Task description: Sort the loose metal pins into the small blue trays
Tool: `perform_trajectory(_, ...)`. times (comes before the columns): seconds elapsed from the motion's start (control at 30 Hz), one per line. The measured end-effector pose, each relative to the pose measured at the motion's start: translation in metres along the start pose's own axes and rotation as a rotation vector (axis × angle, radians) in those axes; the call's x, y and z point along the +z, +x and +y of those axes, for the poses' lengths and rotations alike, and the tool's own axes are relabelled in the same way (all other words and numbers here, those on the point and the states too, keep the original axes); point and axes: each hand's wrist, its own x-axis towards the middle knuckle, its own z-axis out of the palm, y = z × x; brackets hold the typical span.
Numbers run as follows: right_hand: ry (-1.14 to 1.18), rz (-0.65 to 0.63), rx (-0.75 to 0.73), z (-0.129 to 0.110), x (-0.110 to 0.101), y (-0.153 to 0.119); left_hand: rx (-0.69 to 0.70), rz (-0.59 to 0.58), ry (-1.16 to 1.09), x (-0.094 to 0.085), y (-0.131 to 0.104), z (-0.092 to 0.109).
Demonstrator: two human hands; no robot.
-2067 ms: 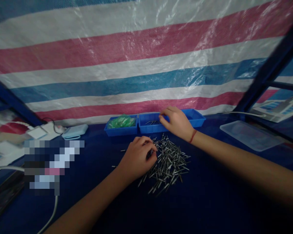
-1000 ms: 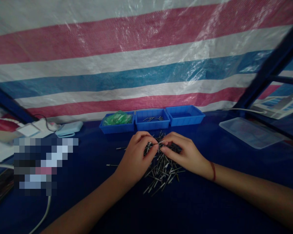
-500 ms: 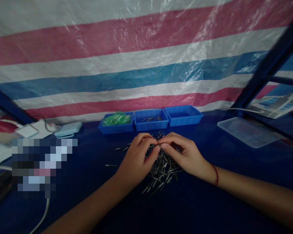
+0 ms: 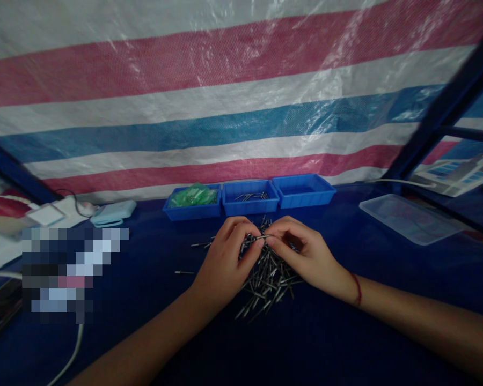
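Observation:
Between my two hands a slim metal pin lies roughly level above a pile of similar pins. My left hand pinches its left end between thumb and index finger. At the other end, the thumb and index finger of my right hand close on the pin, their tips almost meeting the left ones. The pile of metal pins spreads on the blue table under and in front of both hands, which partly cover it. One loose pin, thicker at one end, lies left of my left hand.
Behind the pile stand three blue bins in a row: the left bin holds green plastic bags, the middle bin several pins, and the right bin shows a bare bottom. A clear plastic lid lies right; a light-blue case lies left.
The pin between my fingertips now shows more plainly, as the fingertips have shifted slightly apart. Both hands otherwise stay in almost the same place.

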Motion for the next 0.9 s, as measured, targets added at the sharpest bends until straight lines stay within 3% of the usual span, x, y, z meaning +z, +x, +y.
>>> perform_trajectory(0.27,0.014,-0.062,-0.074,0.000,0.002,0.000,0.056,0.018,0.026,-0.001,-0.002,0.005)
perform_trajectory(0.5,-0.015,-0.082,-0.113,-0.002,-0.001,0.002,0.011,0.031,0.039,-0.003,-0.001,0.002)
perform_trajectory(0.73,-0.348,0.162,-0.171,0.008,-0.013,0.055,-0.136,0.042,0.045,-0.008,0.003,-0.016)
perform_trajectory(0.9,-0.601,0.119,-0.236,0.031,-0.013,0.092,-0.202,0.009,0.076,-0.018,0.009,-0.028)
